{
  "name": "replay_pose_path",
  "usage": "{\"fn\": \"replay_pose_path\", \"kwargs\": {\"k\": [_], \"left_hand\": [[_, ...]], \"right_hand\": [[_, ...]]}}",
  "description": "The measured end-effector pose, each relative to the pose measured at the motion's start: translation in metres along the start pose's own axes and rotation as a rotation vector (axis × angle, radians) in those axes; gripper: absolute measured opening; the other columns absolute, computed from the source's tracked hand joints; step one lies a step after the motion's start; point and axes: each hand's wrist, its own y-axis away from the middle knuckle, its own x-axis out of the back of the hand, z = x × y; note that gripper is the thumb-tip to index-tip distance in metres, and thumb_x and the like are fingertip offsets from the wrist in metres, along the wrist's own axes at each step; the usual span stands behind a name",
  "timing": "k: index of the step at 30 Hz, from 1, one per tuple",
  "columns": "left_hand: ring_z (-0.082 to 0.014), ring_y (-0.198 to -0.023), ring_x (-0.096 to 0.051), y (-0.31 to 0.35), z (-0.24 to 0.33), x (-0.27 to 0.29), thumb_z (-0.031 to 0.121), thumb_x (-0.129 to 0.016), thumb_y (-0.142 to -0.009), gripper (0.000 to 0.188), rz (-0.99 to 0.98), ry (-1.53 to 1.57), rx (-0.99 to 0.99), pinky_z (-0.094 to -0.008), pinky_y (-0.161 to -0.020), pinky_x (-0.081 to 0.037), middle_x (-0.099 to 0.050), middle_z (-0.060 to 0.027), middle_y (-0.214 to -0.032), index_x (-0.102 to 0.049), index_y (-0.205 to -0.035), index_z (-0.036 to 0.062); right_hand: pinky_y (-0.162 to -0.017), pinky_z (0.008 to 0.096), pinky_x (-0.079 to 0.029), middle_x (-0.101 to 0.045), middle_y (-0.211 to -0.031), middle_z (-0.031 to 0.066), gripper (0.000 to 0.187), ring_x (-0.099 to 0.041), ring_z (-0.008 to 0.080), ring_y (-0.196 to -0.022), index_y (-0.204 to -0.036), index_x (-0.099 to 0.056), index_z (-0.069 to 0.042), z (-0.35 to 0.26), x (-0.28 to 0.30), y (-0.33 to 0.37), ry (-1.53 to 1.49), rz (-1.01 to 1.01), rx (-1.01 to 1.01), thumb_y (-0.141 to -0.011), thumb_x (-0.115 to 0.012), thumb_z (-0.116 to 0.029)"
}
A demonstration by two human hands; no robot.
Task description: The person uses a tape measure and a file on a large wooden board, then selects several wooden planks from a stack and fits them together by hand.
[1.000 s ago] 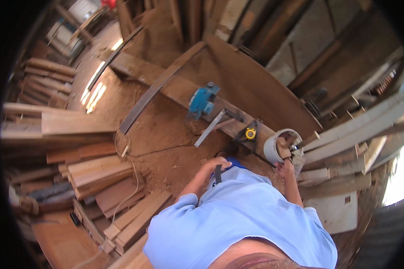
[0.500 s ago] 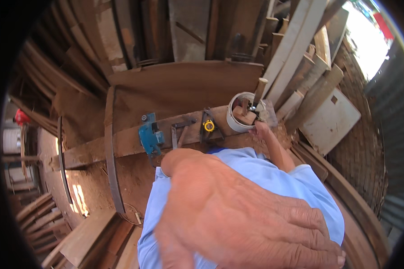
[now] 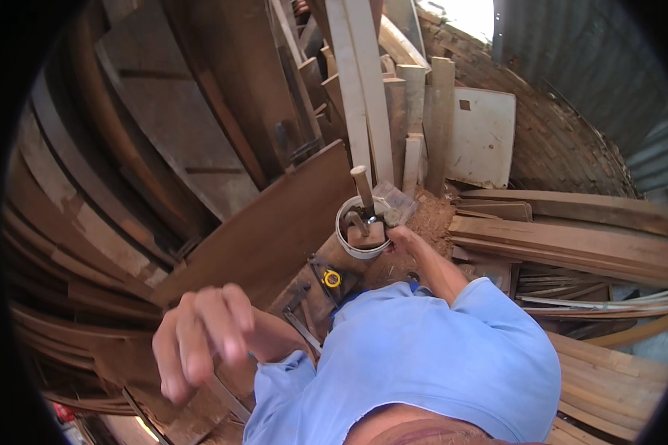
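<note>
My left hand [image 3: 200, 334] is raised at the left, close to the camera, its fingers loosely bent and apart with nothing in them. My right hand [image 3: 399, 239] is at the near right rim of a white bucket [image 3: 341, 231]; its fingers appear closed on the rim, partly hidden. Out of the bucket stands a tool with a wooden handle [image 3: 361, 187], probably a hammer. A wooden block [image 3: 367, 236] lies in it too, among other items too small to tell. Beside the bucket, on a plank, are a yellow tape measure [image 3: 332, 279] and a dark angled tool [image 3: 298, 295].
Boards and panels lean upright behind the bucket, with white posts [image 3: 356, 96] among them. Stacked planks [image 3: 571, 241] lie at the right. A white panel [image 3: 482, 137] stands before a brick wall [image 3: 571, 156]. Sawdust [image 3: 432, 222] covers the floor beside the bucket.
My left hand has swung from the front of the view out to the left. The view has turned to the right, and the blue power planer has left sight. My right hand stays at the bucket.
</note>
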Motion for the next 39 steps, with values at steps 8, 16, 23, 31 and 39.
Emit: {"fn": "replay_pose_path", "kwargs": {"k": [8, 16, 23, 31, 39], "left_hand": [[-0.0199, -0.095, -0.062, 0.179, -0.052, 0.082, 0.039, -0.046, -0.099, 0.044, 1.088, -0.255, 0.892, -0.0345, -0.085, -0.048, -0.066, -0.0110, -0.112, -0.057, -0.125, 0.0062], [-0.0113, -0.076, -0.060, 0.281, -0.114, 0.089, 0.035, -0.051, -0.099, 0.032, 1.058, -0.404, 1.329, -0.0263, -0.067, -0.047, -0.067, -0.0043, -0.097, -0.061, -0.113, 0.0075], [-0.0169, -0.095, -0.060, 0.291, -0.212, 0.102, 0.025, -0.053, -0.097, 0.032, 0.411, -0.823, 1.552, -0.0313, -0.086, -0.048, -0.065, -0.0098, -0.103, -0.060, -0.115, 0.0004], [-0.0416, -0.122, -0.054, 0.297, -0.303, 0.080, 0.036, -0.060, -0.088, 0.056, -0.600, -1.306, 1.733, -0.0447, -0.103, -0.043, -0.058, -0.0308, -0.125, -0.057, -0.128, -0.0031], [-0.0421, -0.125, -0.052, 0.405, -0.347, 0.127, 0.044, -0.060, -0.086, 0.074, -0.667, -1.261, 2.219, -0.0454, -0.107, -0.040, -0.053, -0.0359, -0.129, -0.048, -0.130, -0.0149]], "right_hand": [[-0.058, 0.0386, -0.057, -0.066, -0.072, 0.0081, 0.028, -0.063, 0.0208, -0.056, -0.085, -0.066, -0.009, 0.038, -0.019, 0.039, -0.215, -0.006, 0.043, -0.097, -0.051, -0.030], [-0.059, 0.0383, -0.056, -0.067, -0.078, 0.0106, 0.023, -0.063, 0.0230, -0.061, -0.094, -0.065, -0.008, 0.090, 0.012, 0.114, -0.366, 0.111, -0.014, -0.096, -0.048, -0.024], [-0.055, 0.0370, -0.055, -0.068, -0.083, 0.0119, 0.023, -0.064, 0.0248, -0.060, -0.100, -0.065, -0.005, 0.183, 0.064, 0.143, -0.736, 0.324, -0.047, -0.090, -0.048, -0.017], [-0.056, 0.0393, -0.059, -0.066, -0.077, 0.0120, 0.023, -0.064, 0.0217, -0.057, -0.098, -0.062, -0.002, 0.305, 0.135, 0.128, -1.311, 0.569, -0.032, -0.092, -0.047, -0.019], [-0.056, 0.0368, -0.059, -0.066, -0.078, 0.0113, 0.026, -0.063, 0.0201, -0.054, -0.100, -0.060, -0.002, 0.350, 0.272, 0.138, -1.600, 0.791, 0.071, -0.095, -0.045, -0.023]]}}
